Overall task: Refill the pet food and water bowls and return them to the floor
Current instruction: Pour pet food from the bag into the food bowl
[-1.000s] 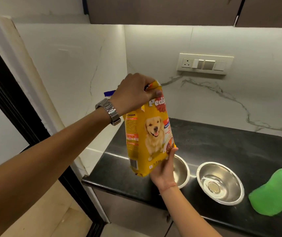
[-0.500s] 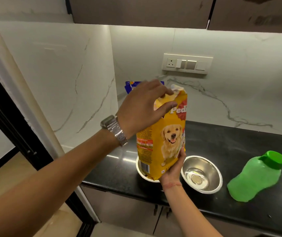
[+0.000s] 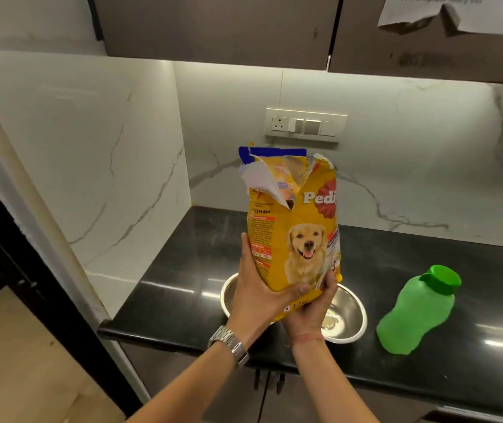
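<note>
- Counter [image 3: 183, 294]: black, glossy, one; runs under both hands and off to their right.
- Bag [image 3: 293, 227]: one yellow dog-food bag, upright, held clear of the counter above the bowls. Top torn open with a flap folded over on the left-hand side. A blue edge shows behind the top; can't tell if it is part of the bag or another pack.
- Change: a second ago the left hand [image 3: 256, 297] was up pinching the bag's top; now it has dropped to the lower left side. The top stands free and open, so opening looks done and the pour comes next.
- Bottle [image 3: 418, 309]: one, green, cap on, standing on the counter well to the right of the right hand. Untouched, so water is not started.
- Bowls: two steel. Left bowl [image 3: 229, 293] mostly hidden behind the left hand and bag, only the rim shows. Right bowl [image 3: 351, 315] just beyond the right hand, looks empty. Both on the counter, not on the floor yet.
- Left hand: wrapped round the bag's lower left side, fingers across the front, a watch [image 3: 229, 341] on the wrist.
- Right hand [image 3: 311, 303]: cupped under the bag's bottom right corner, holding the weight.
- Next, a guess: tip the bag over the left bowl.
</note>
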